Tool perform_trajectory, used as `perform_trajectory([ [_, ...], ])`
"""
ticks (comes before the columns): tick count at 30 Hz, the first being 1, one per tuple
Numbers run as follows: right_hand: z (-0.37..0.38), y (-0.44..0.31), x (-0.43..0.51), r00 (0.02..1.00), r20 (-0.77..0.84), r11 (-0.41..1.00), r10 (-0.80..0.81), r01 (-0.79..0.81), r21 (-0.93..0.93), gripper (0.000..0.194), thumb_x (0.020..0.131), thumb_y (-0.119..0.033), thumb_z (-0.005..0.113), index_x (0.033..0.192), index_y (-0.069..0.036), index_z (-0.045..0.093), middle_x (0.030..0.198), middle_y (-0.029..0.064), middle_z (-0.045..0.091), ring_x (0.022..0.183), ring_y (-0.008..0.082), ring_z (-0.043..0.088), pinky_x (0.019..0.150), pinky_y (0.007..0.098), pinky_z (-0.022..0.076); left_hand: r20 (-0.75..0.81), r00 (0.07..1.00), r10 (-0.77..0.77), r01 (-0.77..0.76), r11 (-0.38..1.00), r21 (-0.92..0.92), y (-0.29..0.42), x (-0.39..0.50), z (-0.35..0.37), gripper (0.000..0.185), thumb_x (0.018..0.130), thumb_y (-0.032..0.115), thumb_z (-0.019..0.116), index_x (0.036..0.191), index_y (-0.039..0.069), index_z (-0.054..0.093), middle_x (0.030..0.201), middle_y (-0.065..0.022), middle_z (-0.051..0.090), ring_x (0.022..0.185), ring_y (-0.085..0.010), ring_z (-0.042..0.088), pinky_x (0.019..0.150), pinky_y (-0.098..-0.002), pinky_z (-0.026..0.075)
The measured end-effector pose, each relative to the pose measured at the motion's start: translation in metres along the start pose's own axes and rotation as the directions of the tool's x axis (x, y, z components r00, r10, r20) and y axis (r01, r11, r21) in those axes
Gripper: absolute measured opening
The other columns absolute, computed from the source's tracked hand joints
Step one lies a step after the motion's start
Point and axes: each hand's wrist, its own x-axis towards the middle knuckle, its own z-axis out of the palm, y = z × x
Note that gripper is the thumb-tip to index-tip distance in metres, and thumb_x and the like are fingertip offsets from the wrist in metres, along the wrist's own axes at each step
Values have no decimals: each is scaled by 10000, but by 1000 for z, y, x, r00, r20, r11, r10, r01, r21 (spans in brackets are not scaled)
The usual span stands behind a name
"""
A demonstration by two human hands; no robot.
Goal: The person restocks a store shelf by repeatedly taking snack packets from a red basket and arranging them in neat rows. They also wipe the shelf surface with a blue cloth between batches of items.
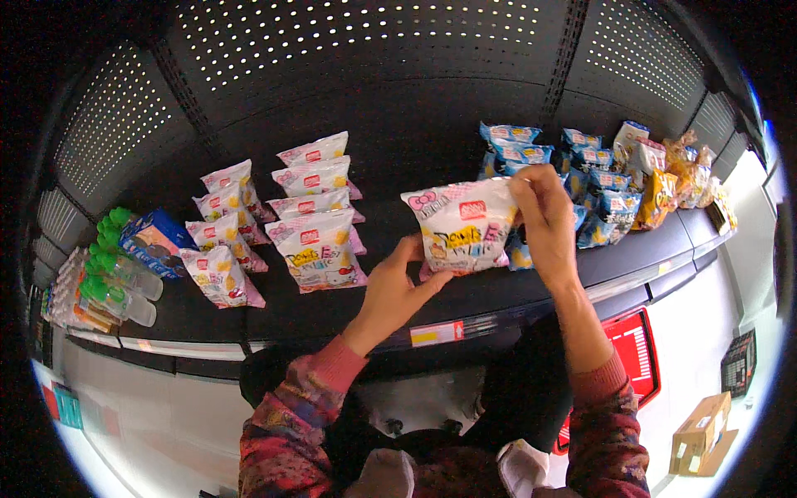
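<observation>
Between my two hands, a white and pink snack bag is upright above the shelf, its printed front towards me. My right hand pinches its upper right corner. At the lower left edge, my left hand has its thumb under the bag and its fingers against the side, partly hidden behind it. Left of the held bag, similar bags stand in two rows, the nearer row and one farther left. Behind my right hand are blue snack bags, partly covered by it.
The black shelf has a perforated back panel and a price-tag rail. Green-capped bottles and a blue biscuit box sit left; more bags right. On the floor are a red basket and a cardboard box.
</observation>
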Motion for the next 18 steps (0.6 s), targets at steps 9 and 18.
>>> perform_trajectory([
  [9, 44, 66, 29, 960, 131, 922, 246, -273, 274, 409, 1022, -325, 640, 1325, -52, 605, 1200, 73, 663, 1102, 152, 597, 970, 310, 467, -29, 983, -180, 167, 953, -254, -63, 26, 15, 451, 884, 223, 804, 1220, 10, 590, 1026, -94, 724, 867, -142, 674, 735, -288, 532],
  [18, 42, 83, 22, 876, 433, 870, 213, -371, 324, 412, 938, -251, 755, 1271, -49, 618, 1096, 59, 700, 986, 121, 639, 858, 292, 529, 59, 949, -311, 311, 883, -351, -66, 23, 17, 446, 909, 237, 784, 1247, 31, 580, 1060, -79, 714, 883, -138, 677, 625, -254, 543],
])
